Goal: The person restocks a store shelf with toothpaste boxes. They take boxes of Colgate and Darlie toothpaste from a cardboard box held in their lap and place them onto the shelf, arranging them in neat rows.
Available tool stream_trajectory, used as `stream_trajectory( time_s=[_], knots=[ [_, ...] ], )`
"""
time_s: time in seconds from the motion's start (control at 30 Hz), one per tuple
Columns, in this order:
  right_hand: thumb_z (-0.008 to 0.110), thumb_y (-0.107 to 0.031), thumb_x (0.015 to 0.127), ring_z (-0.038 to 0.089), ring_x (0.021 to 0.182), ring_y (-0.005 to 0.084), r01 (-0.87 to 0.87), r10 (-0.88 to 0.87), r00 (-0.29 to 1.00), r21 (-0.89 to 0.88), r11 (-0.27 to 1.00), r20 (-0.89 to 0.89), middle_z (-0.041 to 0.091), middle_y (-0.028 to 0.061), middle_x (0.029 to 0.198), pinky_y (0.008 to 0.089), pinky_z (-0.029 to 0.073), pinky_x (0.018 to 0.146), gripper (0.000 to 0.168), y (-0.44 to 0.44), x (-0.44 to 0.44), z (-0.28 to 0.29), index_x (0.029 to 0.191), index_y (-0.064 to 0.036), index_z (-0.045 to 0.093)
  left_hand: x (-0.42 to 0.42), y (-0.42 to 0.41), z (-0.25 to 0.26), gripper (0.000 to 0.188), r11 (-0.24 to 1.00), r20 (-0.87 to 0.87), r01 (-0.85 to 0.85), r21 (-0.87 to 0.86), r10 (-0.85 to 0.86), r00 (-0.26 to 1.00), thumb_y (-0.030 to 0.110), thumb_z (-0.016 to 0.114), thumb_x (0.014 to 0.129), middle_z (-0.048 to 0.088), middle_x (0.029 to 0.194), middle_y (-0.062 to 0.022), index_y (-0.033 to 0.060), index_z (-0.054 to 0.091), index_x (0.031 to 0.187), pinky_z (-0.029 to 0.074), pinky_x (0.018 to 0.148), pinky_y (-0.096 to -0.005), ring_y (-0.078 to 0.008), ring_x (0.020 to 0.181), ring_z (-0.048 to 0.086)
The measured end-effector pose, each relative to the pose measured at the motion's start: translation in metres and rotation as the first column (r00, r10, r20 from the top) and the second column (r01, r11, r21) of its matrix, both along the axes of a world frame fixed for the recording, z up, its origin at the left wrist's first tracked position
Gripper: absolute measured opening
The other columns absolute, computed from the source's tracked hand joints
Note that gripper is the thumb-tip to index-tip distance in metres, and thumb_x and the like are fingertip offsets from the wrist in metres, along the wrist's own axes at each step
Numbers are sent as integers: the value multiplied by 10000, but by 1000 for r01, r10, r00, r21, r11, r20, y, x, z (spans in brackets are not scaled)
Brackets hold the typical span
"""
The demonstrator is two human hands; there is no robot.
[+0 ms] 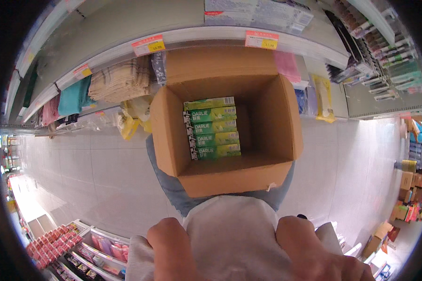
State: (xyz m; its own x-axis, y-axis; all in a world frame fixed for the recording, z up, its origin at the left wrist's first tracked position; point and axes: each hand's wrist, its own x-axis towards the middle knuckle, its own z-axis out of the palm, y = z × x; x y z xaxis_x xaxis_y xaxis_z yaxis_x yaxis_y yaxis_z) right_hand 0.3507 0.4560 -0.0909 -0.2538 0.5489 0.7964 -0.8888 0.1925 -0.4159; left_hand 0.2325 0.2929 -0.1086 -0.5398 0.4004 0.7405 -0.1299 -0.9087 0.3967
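An opened cardboard box (232, 179) is in front of me, its flaps folded outward, over my legs in blue trousers. Inside, along its left part, several green Darlie toothpaste cartons (214, 138) are lined up in a row; brown cardboard shows to their right. Close to my chest, at the bottom of the view, are my left hand (170, 242) and my right hand (309, 246), both bent and apart from the box. Their fingers are mostly hidden, so I cannot tell whether they hold anything.
A shelf edge (211, 35) with price tags runs beyond the box. Folded beige towels (121, 79) and teal cloth (74, 96) lie on the lower shelf, left. Hanging packaged goods (387, 66) fill the right rack. Behind me, left, stands another stocked shelf (102, 253). Cartons (413, 182) are far right.
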Motion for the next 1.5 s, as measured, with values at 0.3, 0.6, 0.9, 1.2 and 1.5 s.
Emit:
stream_trajectory(
  time_s=[0.3, 0.6, 0.9, 1.2, 1.5],
  knots=[
    [610, -225, 931, 657, 954, 319, 133, -128, 985, 33, 991, -117, 670, 168, 1067, 477, 513, 934, 303, -4, 12, 8, 1095, 29, 630, 0, -8, 1, 379, 999, -22, -28, 20, 29, 999, 250, 555, 943, 581, 1185, -149, 56, 481, 1261, 437, 999, -414, -251, 1092, 563],
    [631, -244, 867, 661, 961, 344, 207, -209, 978, -70, 976, -14, 658, 174, 1069, 555, 492, 961, 382, 6, 22, -38, 1125, 37, 614, -32, -51, -5, 404, 960, -18, -280, -10, 280, 960, 284, 555, 943, 559, 1198, -145, 74, 452, 1272, 417, 1025, -420, -250, 1104, 542],
    [585, -285, 865, 690, 984, 391, -597, -472, -451, 136, 790, 758, 713, 242, 1023, 461, 543, 860, 353, 71, -152, -166, 1005, 11, 715, -83, 12, -143, 87, 155, -578, -638, -755, 303, 758, 2, 631, 891, 704, 891, -89, 24, 663, 969, 537, 741, -365, -239, 807, 677],
    [697, -353, 786, 661, 862, 306, 23, 94, -452, -94, 995, 887, 694, 157, 982, 448, 535, 774, 471, 127, -150, -376, 1041, 42, 693, -79, 11, -161, 122, 137, -712, -754, -643, 257, 654, 9, 652, 858, 706, 877, -102, 64, 694, 959, 514, 687, -381, -308, 739, 644],
    [816, -384, 769, 702, 889, 233, -113, 200, -278, -239, 964, 939, 718, 174, 910, 363, 547, 744, 581, 102, -154, -262, 1120, 60, 687, -77, 6, -154, 66, 105, -666, -712, -695, 278, 692, 43, 653, 877, 709, 846, -71, 70, 700, 914, 520, 701, -351, -257, 749, 672]
  ],
)
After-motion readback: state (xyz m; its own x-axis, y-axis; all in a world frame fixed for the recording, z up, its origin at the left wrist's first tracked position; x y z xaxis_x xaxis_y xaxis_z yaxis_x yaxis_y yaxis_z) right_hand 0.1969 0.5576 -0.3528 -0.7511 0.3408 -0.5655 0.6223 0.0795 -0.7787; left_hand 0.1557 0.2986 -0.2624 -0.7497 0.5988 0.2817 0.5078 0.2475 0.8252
